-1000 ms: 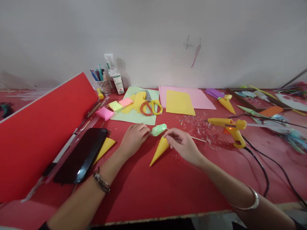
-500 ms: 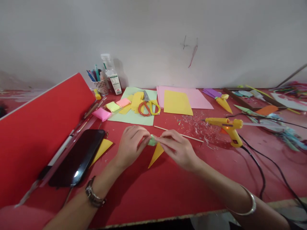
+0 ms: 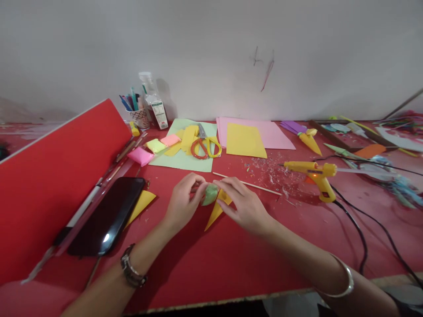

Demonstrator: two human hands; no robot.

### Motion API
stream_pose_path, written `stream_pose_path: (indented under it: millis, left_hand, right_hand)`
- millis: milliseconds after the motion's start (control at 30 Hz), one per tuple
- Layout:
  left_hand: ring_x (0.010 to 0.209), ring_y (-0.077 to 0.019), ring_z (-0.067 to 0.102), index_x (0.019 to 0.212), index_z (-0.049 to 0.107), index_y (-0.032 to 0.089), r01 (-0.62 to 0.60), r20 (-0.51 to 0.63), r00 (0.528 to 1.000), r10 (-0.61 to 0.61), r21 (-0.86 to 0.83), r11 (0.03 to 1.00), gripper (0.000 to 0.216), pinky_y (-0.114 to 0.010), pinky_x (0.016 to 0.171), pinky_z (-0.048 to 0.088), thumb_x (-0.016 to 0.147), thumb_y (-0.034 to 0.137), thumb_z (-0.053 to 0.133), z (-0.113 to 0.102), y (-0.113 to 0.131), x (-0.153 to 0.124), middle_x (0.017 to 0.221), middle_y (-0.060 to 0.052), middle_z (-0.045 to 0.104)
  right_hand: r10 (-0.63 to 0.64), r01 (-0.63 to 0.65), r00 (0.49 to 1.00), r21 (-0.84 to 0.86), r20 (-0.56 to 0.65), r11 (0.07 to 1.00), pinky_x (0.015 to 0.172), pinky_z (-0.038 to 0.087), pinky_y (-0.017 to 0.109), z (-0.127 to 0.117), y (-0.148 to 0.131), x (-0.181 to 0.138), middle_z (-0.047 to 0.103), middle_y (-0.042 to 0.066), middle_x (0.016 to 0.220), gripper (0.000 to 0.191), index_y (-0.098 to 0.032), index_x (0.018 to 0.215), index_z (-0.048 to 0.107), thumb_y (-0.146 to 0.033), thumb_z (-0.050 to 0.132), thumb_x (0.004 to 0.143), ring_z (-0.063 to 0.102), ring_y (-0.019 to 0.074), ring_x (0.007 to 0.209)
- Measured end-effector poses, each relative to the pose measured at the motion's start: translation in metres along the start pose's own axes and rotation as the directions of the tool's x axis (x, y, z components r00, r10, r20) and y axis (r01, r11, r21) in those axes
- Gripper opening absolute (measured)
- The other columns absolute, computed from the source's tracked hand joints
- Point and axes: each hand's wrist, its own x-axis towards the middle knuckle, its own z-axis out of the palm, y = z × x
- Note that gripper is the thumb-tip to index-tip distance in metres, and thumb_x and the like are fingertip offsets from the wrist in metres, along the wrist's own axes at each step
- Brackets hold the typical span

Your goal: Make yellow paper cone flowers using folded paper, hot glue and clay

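Both of my hands meet at the middle of the red table (image 3: 231, 264). My left hand (image 3: 183, 203) pinches a small green lump of clay (image 3: 210, 194) between thumb and fingers. My right hand (image 3: 243, 206) has its fingers curled on the other side of that same green lump, touching it. Just under them lies a yellow paper cone (image 3: 215, 211), its tip pointing toward me. A thin wooden stick (image 3: 251, 185) lies on the table just beyond my right hand.
A yellow glue gun (image 3: 313, 174) with a black cord (image 3: 360, 237) stands to the right. A black phone (image 3: 107, 215) and a red board (image 3: 56, 176) are at left. Scissors (image 3: 205, 145), coloured paper sheets (image 3: 247, 138), clay packets (image 3: 155, 147) and a pen cup (image 3: 137, 114) lie behind.
My left hand drew the green lump back from beyond the cone. My right hand left the cone's rim and came onto the lump, which went from long to rounded.
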Motion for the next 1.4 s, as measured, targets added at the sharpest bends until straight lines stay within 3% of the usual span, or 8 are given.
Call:
stream_pose_path:
  millis: [100, 300, 533, 767, 967, 1100, 1233, 1400]
  left_hand:
    - [0.071, -0.0105, 0.052, 0.076, 0.046, 0.018, -0.020, 0.119, 0.993, 0.020, -0.008, 1.000, 0.007, -0.022, 0.067, 0.044, 0.080, 0.025, 0.045, 0.002, -0.002, 0.000, 0.076, 0.000, 0.051]
    - [0.080, -0.0141, 0.056, 0.100, 0.040, 0.020, 0.047, 0.305, 0.952, -0.033, -0.038, 0.998, 0.027, -0.027, 0.069, 0.045, 0.076, 0.026, 0.051, 0.005, -0.002, -0.002, 0.092, -0.003, 0.056]
    - [0.083, -0.0153, 0.057, 0.103, 0.041, 0.019, 0.039, 0.367, 0.930, -0.023, -0.035, 0.999, 0.024, -0.029, 0.071, 0.045, 0.080, 0.024, 0.045, 0.004, -0.001, -0.002, 0.096, -0.005, 0.059]
    - [0.070, -0.0145, 0.055, 0.090, 0.043, 0.016, -0.049, 0.345, 0.938, 0.029, 0.048, 0.998, 0.017, -0.026, 0.061, 0.044, 0.073, 0.017, 0.045, 0.003, -0.003, -0.002, 0.080, -0.003, 0.059]
    - [0.070, -0.0147, 0.056, 0.087, 0.044, 0.017, -0.147, 0.289, 0.953, 0.090, 0.182, 0.972, 0.016, -0.025, 0.059, 0.043, 0.072, 0.016, 0.048, 0.005, -0.001, -0.003, 0.081, -0.003, 0.061]
    - [0.069, -0.0158, 0.058, 0.086, 0.045, 0.016, -0.240, 0.258, 0.952, 0.162, 0.310, 0.920, 0.013, -0.025, 0.057, 0.042, 0.074, 0.019, 0.049, 0.008, 0.000, -0.005, 0.079, -0.004, 0.062]
    - [0.064, -0.0178, 0.057, 0.082, 0.048, 0.016, -0.345, 0.280, 0.933, 0.227, 0.515, 0.785, 0.009, -0.027, 0.054, 0.039, 0.079, 0.023, 0.043, 0.009, 0.000, -0.006, 0.069, -0.004, 0.062]
    - [0.058, -0.0174, 0.055, 0.080, 0.047, 0.016, -0.448, 0.315, 0.894, 0.319, 0.632, 0.632, 0.012, -0.027, 0.052, 0.033, 0.083, 0.017, 0.036, 0.008, 0.002, -0.006, 0.060, -0.002, 0.058]
  right_hand:
    - [0.016, -0.016, 1.000, 0.025, 0.027, 1.000, 0.065, 0.054, 0.031, 0.002, 0.002, 0.000, 0.054, 0.010, 0.101, 0.033, -0.015, 0.113, 0.046, -0.020, 0.040, 0.081, 0.056, 0.0189, 0.090]
    - [-0.056, 0.054, 0.998, 0.145, 0.008, 0.988, 0.077, 0.051, 0.033, 0.007, 0.006, -0.001, 0.053, 0.010, 0.109, 0.037, -0.016, 0.115, 0.045, -0.011, 0.036, 0.080, 0.054, 0.0182, 0.097]
    - [-0.113, 0.132, 0.988, 0.189, -0.107, 0.973, 0.081, 0.049, 0.030, 0.005, 0.006, -0.001, 0.057, 0.008, 0.103, 0.030, -0.017, 0.107, 0.051, -0.011, 0.038, 0.080, 0.055, 0.0156, 0.096]
    - [-0.310, 0.312, 0.945, 0.007, -0.105, 0.950, 0.071, 0.050, 0.029, 0.000, -0.001, -0.001, 0.060, 0.008, 0.096, 0.030, -0.016, 0.102, 0.053, -0.007, 0.037, 0.078, 0.056, 0.0164, 0.085]
    - [-0.174, 0.171, 0.981, -0.041, -0.089, 0.984, 0.064, 0.049, 0.030, 0.000, -0.004, -0.001, 0.056, 0.008, 0.089, 0.026, -0.017, 0.095, 0.054, -0.011, 0.036, 0.078, 0.054, 0.0168, 0.079]
    - [-0.147, 0.152, 0.983, 0.039, -0.110, 0.988, 0.065, 0.047, 0.029, -0.001, -0.004, -0.001, 0.055, 0.007, 0.086, 0.021, -0.017, 0.089, 0.055, -0.015, 0.036, 0.081, 0.052, 0.0161, 0.078]
    - [-0.025, 0.046, 0.990, 0.154, -0.141, 0.987, 0.064, 0.046, 0.027, 0.000, -0.004, -0.002, 0.054, 0.005, 0.080, 0.019, -0.018, 0.079, 0.056, -0.021, 0.038, 0.084, 0.052, 0.0138, 0.073]
    - [0.062, -0.020, 0.986, 0.256, -0.156, 0.966, 0.060, 0.044, 0.025, 0.001, -0.002, -0.001, 0.052, 0.003, 0.072, 0.013, -0.017, 0.069, 0.055, -0.022, 0.048, 0.079, 0.052, 0.0122, 0.066]
